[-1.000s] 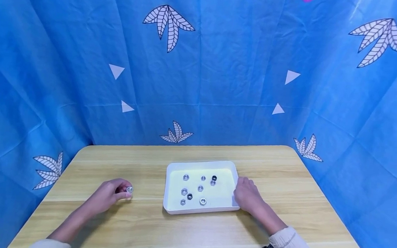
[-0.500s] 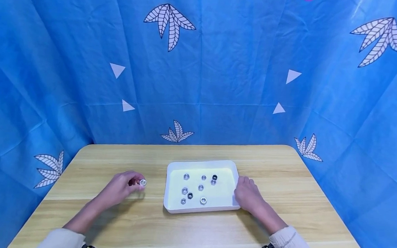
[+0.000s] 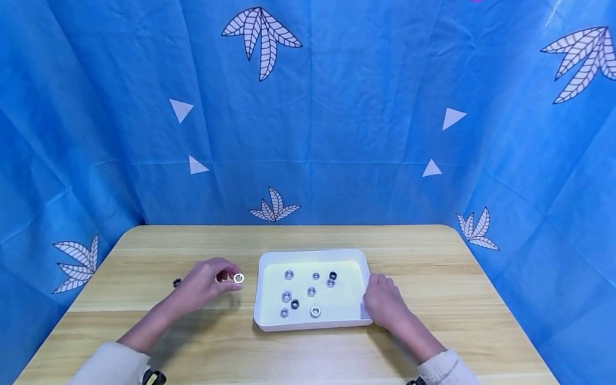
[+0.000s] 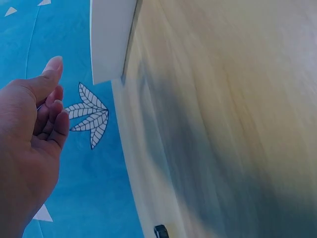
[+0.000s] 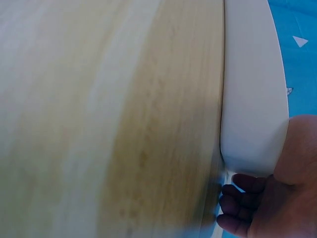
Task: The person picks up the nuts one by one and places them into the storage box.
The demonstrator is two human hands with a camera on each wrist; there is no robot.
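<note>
In the head view my left hand (image 3: 208, 280) pinches a silver hex nut (image 3: 239, 278) between thumb and fingertips, above the table just left of a white tray (image 3: 316, 326). The nut is hidden in the left wrist view, where the hand (image 4: 30, 134) appears from the thumb side. My right hand (image 3: 385, 302) grips the tray's right side at the rim; the right wrist view has its fingers (image 5: 237, 206) bent by the tray corner. Inside the tray lie several silver nuts (image 3: 316, 312) and two black nuts (image 3: 295, 304).
A black nut (image 3: 176, 282) lies on the wooden table (image 3: 295, 370) behind my left wrist. Blue patterned cloth (image 3: 312, 127) hangs at the table's back and sides. Small black devices (image 3: 153, 381) are strapped at both wrists.
My left hand has moved right and slightly away from me with the silver nut, nearing the tray. A black nut left of it has come into sight. The right hand and tray stay put.
</note>
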